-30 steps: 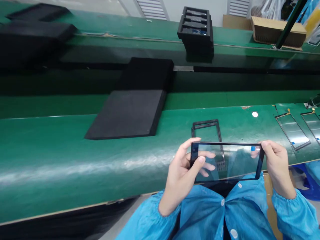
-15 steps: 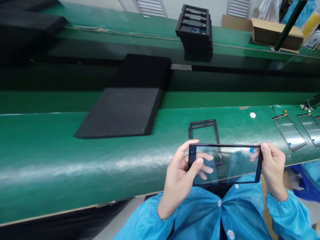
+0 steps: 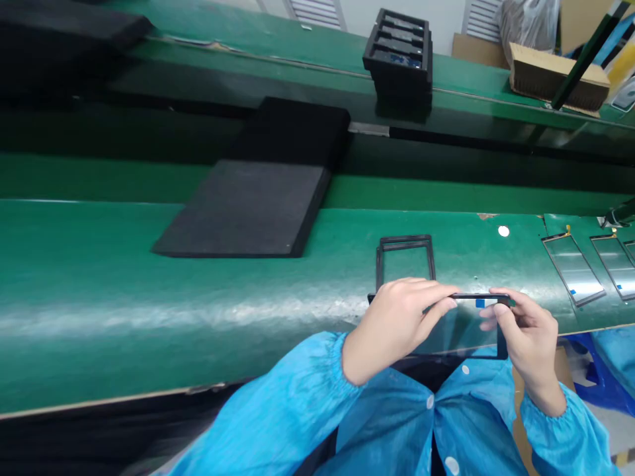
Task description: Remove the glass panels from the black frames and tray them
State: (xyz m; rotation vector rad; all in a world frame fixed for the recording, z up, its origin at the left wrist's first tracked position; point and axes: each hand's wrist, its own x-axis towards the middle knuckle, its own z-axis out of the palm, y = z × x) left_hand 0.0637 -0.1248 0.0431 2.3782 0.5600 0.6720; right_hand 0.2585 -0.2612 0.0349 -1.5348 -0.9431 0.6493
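Note:
Both my hands hold a thin glass panel (image 3: pixel 466 330) with a black border and a small blue tab, level over the front edge of the green bench (image 3: pixel 149 297). My left hand (image 3: pixel 401 317) lies across the panel's left part, fingers closed over its far edge. At the right end, my right hand (image 3: pixel 526 330) pinches the panel beside the blue tab. Just beyond them, two thin black frames (image 3: pixel 404 261) lie stacked on the bench.
A black foam pad (image 3: pixel 248 208) lies on the bench to the left. More glass panels (image 3: pixel 573 268) lie at the right end. A stack of black trays (image 3: pixel 399 56) and a cardboard box (image 3: pixel 555 76) sit on the far shelf.
My left hand has slid from the panel's left end to over its top. The panel has tipped flatter and moved slightly lower. The view has shifted a little.

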